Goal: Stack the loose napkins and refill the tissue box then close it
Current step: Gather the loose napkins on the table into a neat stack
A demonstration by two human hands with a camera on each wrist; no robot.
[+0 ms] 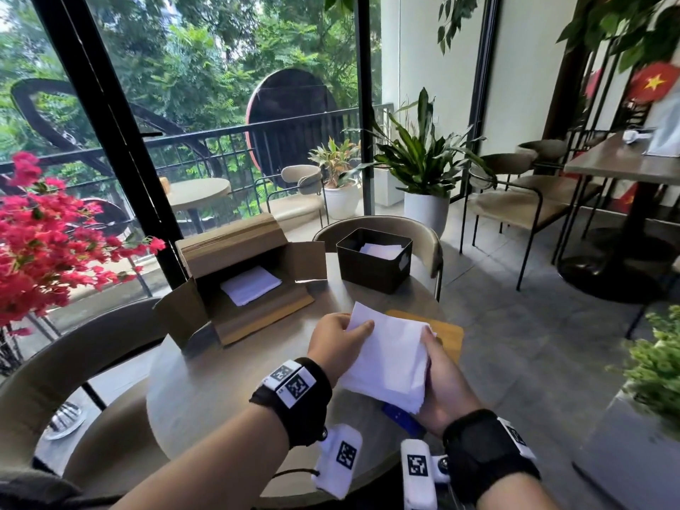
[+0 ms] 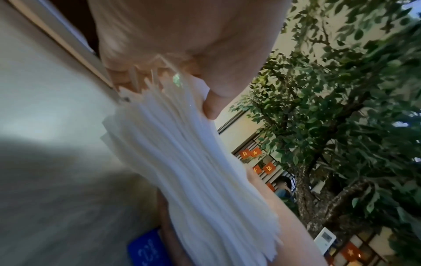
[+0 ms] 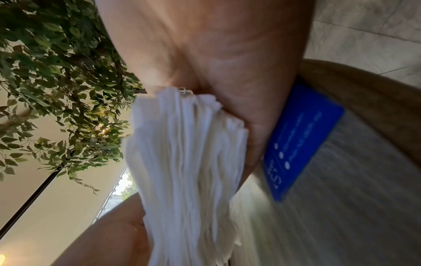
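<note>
**Both hands on the napkin stack**

Nearest you, a small blue card (image 1: 399, 417) lies on the round grey desk (image 1: 206, 384). Above it, your left hand (image 1: 336, 342) and right hand (image 1: 443, 380) hold the thick stack of white paper napkins (image 1: 386, 357) by opposite edges, fingers curled round it. Beyond lies a yellow wooden board (image 1: 447, 334). Farther back stand an open brown cardboard carton (image 1: 239, 277) and the black square tissue box (image 1: 373, 261), lid off, near the far rim.

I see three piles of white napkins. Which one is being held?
The thick napkin stack nearest the camera, gripped between left hand and right hand. The others lie in the cardboard box and black box.
</note>
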